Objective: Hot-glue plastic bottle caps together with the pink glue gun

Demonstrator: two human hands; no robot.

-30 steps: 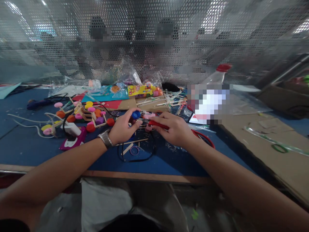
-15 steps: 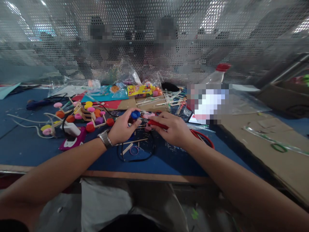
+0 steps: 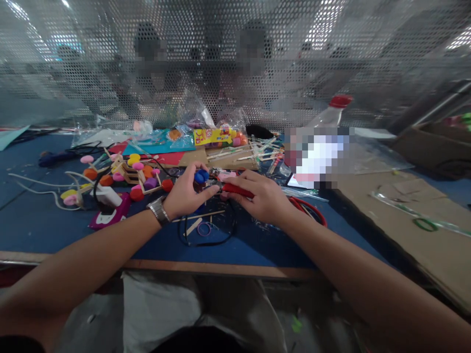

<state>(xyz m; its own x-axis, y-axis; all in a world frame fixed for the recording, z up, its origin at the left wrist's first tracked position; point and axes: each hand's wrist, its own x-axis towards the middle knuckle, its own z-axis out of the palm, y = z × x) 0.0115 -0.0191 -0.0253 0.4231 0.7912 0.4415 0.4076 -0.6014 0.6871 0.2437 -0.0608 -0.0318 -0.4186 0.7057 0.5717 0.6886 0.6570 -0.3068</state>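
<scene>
My left hand [image 3: 186, 194], with a metal watch on the wrist, pinches a small blue bottle cap [image 3: 200, 176] above the blue table [image 3: 44, 220]. My right hand [image 3: 263, 197] is closed around a red-handled tool [image 3: 235, 189] whose metal tip points at the cap. Thin wooden sticks [image 3: 198, 216] and a purple rubber band [image 3: 205, 228] lie just under the hands, inside a loop of black wire [image 3: 217, 240].
A stick model with coloured caps [image 3: 136, 176] and a white charger on a purple block [image 3: 108, 206] sit to the left. Packets [image 3: 215, 136] and a red-capped bottle [image 3: 331, 115] stand behind. Cardboard [image 3: 415, 215] covers the right. A perforated screen [image 3: 235, 59] backs the table; people sit beyond it.
The blue cap in my left hand has shifted slightly left and down. My right hand and the red tool have followed it a little.
</scene>
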